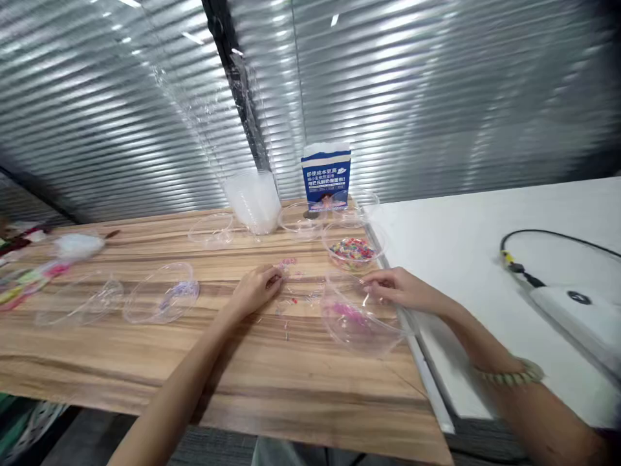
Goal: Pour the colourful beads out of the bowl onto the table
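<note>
My right hand (400, 287) grips the rim of a clear plastic bowl (334, 333), which is tilted on the wooden table. Bright pink beads (350, 313) lie in that bowl. My left hand (258, 286) rests on the table with its fingers curled together; whatever they hold, if anything, is hidden. Just beyond its fingertips is a small patch of loose pink beads (286, 263). Between the two hands, small clear and red beads (294, 301) are scattered over the wood. Behind the tilted bowl stands another clear bowl with multicoloured beads (353, 249).
Clear bowls (160, 304) stand at left, one with lilac beads (180, 294). Along the back are more clear bowls (211, 230), a stack of white plastic tubs (257, 207) and a blue printed bag (326, 178). A white table (466, 259) with a cabled white device (577, 310) adjoins at right.
</note>
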`<state>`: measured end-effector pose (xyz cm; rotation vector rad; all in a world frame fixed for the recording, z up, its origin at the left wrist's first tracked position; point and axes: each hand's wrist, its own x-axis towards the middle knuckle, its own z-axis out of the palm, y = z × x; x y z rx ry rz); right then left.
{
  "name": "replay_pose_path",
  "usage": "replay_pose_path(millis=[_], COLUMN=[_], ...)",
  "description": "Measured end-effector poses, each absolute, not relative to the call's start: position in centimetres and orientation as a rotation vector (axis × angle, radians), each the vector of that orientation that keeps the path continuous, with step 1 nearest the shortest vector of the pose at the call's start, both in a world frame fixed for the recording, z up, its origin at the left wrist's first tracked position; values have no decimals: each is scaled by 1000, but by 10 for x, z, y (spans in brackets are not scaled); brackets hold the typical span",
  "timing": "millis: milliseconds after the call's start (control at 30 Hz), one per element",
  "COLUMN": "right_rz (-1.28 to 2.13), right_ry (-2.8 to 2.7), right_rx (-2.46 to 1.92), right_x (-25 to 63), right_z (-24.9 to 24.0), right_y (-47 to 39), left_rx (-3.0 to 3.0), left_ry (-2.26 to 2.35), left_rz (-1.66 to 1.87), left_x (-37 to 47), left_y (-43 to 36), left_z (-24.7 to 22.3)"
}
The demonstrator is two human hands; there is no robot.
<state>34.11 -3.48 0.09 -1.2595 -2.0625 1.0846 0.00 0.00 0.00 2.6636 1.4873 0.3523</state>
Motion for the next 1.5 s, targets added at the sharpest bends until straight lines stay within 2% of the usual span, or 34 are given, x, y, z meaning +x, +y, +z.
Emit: replay_pose_path(millis=[333,533,867,1133,1500], right_rz=[1111,1126,1176,1231,1256], right_ry=[-2033,-2049,-2018,-1918,-1836], right_rx=[-1234,-1192,-1211,-1177,-1135], right_x=[341,341,340,337,336], right_z=[-1,-4,-5,-4,-2], right_y=[-34,-32,-31,-30,-31], left_rx=[2620,2298,1814,1867,2425], left_ry=[1396,1323,982,864,901], left_rz=[414,675,713,758,730], left_x=[1,7,22,49,86], left_y=[5,1,-12,-29,-44], left_z=[0,4,31,54,71])
